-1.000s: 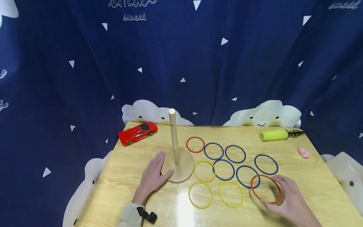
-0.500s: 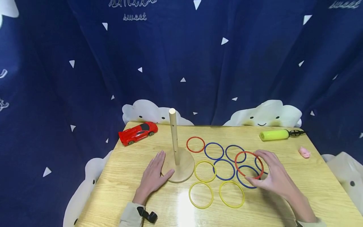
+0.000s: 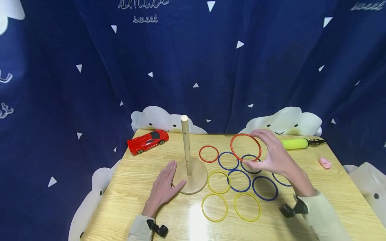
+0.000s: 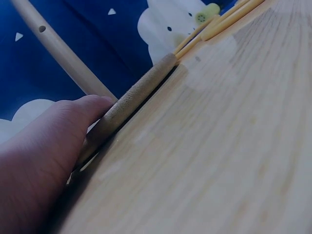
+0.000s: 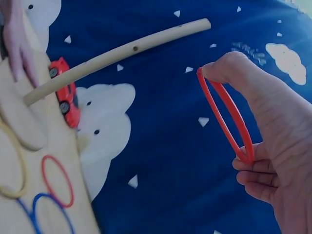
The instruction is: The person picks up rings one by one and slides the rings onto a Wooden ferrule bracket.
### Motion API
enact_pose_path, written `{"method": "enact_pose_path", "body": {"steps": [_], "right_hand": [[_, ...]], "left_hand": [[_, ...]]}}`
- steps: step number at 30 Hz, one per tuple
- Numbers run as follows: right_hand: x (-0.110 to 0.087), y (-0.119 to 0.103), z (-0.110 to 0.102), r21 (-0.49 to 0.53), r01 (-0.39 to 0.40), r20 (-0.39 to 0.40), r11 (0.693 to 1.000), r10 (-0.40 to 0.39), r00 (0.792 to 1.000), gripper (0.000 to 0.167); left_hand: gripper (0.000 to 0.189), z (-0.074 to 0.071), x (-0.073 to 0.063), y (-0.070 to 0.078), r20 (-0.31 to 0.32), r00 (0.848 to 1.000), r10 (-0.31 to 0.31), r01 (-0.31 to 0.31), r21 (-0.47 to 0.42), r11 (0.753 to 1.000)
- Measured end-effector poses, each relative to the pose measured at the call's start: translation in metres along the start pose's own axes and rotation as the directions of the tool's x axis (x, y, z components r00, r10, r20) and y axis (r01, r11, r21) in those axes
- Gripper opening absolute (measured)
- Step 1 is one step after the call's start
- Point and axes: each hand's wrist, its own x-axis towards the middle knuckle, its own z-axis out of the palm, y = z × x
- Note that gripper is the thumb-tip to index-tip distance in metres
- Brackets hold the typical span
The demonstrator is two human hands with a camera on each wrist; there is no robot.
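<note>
My right hand [image 3: 272, 155] holds a red ring [image 3: 231, 147] by its right side, thumb below and fingers above, up off the table. In the right wrist view that red ring [image 5: 225, 119] spans from thumb to fingers, apart from the wooden peg [image 5: 122, 60]. My left hand [image 3: 165, 184] rests with straight fingers on the left edge of the round wooden base [image 3: 197, 182], from which the peg [image 3: 186, 147] stands upright. Its thumb [image 4: 92, 108] lies on the base's rim [image 4: 134, 100] in the left wrist view. No ring is on the peg.
Right of the base lie another red ring [image 3: 200, 154], several blue rings [image 3: 254, 190] and several yellow rings [image 3: 202, 209], some overlapping. A red toy car [image 3: 147, 142] sits at the back left. A yellow-green pump [image 3: 295, 144] and a small pink object [image 3: 325, 163] lie right.
My right hand has lifted the red ring from low over the table's right side and carried it up and leftward, toward the peg. The left hand stays on the base.
</note>
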Motion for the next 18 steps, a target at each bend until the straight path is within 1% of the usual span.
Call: {"method": "enact_pose_path", "body": {"steps": [3,10,18], "right_hand": [[0.021,-0.004,0.001,0.008,0.045,-0.004,0.999,-0.045,0.999,0.09],[0.067,-0.026,0.001,0.052,0.102,0.018,0.993,-0.103,0.994,0.09],[0.109,-0.054,0.001,0.132,0.22,-0.009,0.966,-0.221,0.975,0.088]], "left_hand": [[0.097,0.0,-0.001,0.0,0.004,1.0,-0.008,0.008,0.0,1.0],[0.097,0.0,0.0,0.0,-0.005,1.0,-0.003,0.003,-0.003,1.0],[0.096,0.0,0.001,0.0,-0.011,1.0,0.0,0.0,-0.011,1.0]]}}
